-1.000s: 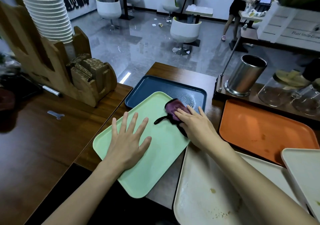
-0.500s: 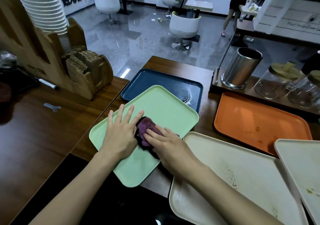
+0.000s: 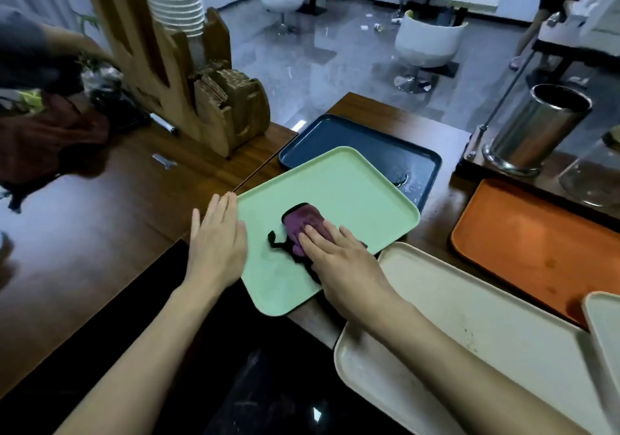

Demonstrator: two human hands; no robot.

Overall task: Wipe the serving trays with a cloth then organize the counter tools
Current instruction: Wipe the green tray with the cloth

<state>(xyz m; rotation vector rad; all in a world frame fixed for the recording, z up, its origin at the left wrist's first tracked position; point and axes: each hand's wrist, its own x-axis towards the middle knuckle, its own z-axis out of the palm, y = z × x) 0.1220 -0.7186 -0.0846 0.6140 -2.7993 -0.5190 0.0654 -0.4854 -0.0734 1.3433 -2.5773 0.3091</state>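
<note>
Wooden counter (image 3: 100, 233), green tray (image 3: 335, 186) overhanging edge, cloth (image 3: 303, 223) centred

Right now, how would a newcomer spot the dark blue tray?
On the wooden counter, find the green tray under the purple cloth. The dark blue tray lies partly beneath its far edge: the only dark tray, wet specks at right.

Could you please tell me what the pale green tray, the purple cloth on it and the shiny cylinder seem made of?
The pale green rectangular tray looks like moulded plastic, satin-finished: even colour, rounded rim. The crumpled purple cloth seems soft fabric, perhaps microfibre; it bunches. The shiny open-topped cylinder looks like stainless steel, with streaked reflections.
</note>
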